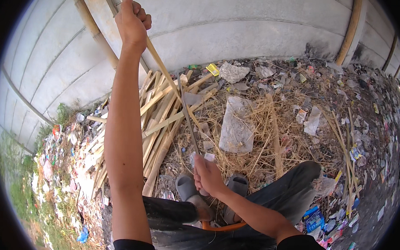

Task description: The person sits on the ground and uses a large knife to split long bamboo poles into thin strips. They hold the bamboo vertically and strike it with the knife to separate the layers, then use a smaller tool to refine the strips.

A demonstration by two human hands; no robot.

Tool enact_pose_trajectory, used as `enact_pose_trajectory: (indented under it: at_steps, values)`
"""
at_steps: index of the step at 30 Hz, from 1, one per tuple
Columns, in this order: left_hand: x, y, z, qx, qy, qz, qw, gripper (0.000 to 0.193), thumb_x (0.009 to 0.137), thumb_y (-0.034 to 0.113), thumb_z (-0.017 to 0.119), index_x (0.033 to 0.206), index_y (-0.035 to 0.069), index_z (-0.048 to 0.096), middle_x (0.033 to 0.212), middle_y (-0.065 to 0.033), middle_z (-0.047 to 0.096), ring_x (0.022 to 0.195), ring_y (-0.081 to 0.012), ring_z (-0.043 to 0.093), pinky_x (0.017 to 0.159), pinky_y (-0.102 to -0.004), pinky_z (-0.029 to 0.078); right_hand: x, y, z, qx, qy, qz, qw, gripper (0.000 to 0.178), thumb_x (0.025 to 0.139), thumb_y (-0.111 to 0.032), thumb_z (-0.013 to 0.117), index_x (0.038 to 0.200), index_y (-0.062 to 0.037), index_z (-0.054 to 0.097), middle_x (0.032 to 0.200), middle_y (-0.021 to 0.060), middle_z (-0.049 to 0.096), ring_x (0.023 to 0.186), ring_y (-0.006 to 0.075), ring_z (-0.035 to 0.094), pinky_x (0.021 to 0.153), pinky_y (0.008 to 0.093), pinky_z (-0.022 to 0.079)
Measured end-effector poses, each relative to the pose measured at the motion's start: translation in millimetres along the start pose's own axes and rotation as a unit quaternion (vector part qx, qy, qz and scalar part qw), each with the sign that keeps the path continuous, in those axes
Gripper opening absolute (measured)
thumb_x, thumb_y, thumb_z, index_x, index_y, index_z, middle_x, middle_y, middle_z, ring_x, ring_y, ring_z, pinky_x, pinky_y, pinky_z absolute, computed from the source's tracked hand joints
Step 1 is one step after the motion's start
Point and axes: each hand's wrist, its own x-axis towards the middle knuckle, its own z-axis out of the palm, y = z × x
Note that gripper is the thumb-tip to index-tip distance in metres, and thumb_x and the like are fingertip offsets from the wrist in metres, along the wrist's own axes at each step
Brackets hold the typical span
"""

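My left hand [133, 24], raised at the upper left, is closed round a long thin bamboo strip [160, 64]. The strip slants from above the hand down to the straw-covered ground. In front of my shins my right hand [210, 175] grips a long-bladed knife [189, 118] by its handle, which the fingers mostly hide. The blade points up and away and crosses the strip near its lower part; whether it is cutting into it I cannot tell. Beyond and to the left lies a pile of split bamboo strips [160, 143].
A grey concrete wall [240, 30] with bamboo poles [348, 31] runs along the back. A whitish slab [237, 126] lies among shavings and straw ahead of my grey sandals [185, 187]. Litter covers the ground around, with a blue packet [313, 219] at the right.
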Motion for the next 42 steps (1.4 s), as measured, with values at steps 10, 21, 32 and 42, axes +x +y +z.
enact_pose_trajectory:
  at_steps: [10, 21, 32, 42]
  values:
    - [-7.4, -5.0, -0.2, 0.187, 0.173, 0.066, 0.965, 0.066, 0.103, 0.058, 0.044, 0.061, 0.007, 0.038, 0.058, -0.0028, 0.041, 0.053, -0.0158, 0.035, 0.052, -0.0357, 0.032, -8.4, -129.9, 9.4, 0.108, -0.021, -0.122, 0.986, 0.053, 0.108, -0.048, 0.045, 0.076, -0.0064, 0.047, 0.059, 0.0004, 0.047, 0.045, 0.0099, 0.047, 0.042, 0.0265, 0.04]
    - [-3.8, -2.8, 20.4, 0.231, 0.258, 0.086, 0.934, 0.076, 0.098, 0.067, 0.05, 0.061, 0.002, 0.041, 0.061, -0.0095, 0.051, 0.062, -0.0226, 0.052, 0.066, -0.0398, 0.048, -7.0, -22.6, -20.7, 0.095, 0.089, 0.211, 0.969, 0.056, 0.099, -0.063, 0.054, 0.087, -0.0095, 0.047, 0.058, -0.001, 0.042, 0.043, 0.0124, 0.044, 0.045, 0.0334, 0.043]
    - [8.1, -30.3, 25.9, 0.35, 0.324, 0.189, 0.858, 0.083, 0.093, 0.068, 0.06, 0.071, -0.012, 0.059, 0.071, -0.0328, 0.06, 0.07, -0.0468, 0.059, 0.073, -0.0555, 0.046, -16.9, -72.6, 20.1, 0.065, -0.036, -0.237, 0.969, 0.05, 0.108, -0.051, 0.043, 0.085, -0.0062, 0.049, 0.058, 0.0014, 0.045, 0.045, 0.0099, 0.045, 0.043, 0.0287, 0.041]
    - [-7.0, -16.3, 30.6, 0.327, 0.29, 0.187, 0.88, 0.08, 0.095, 0.064, 0.059, 0.087, -0.015, 0.066, 0.084, -0.0359, 0.065, 0.084, -0.0496, 0.064, 0.08, -0.0541, 0.049, -24.4, -138.5, 22.0, 0.049, -0.066, -0.128, 0.988, 0.052, 0.107, -0.048, 0.049, 0.078, -0.0046, 0.049, 0.057, -0.0004, 0.046, 0.044, 0.0084, 0.048, 0.043, 0.0239, 0.039]
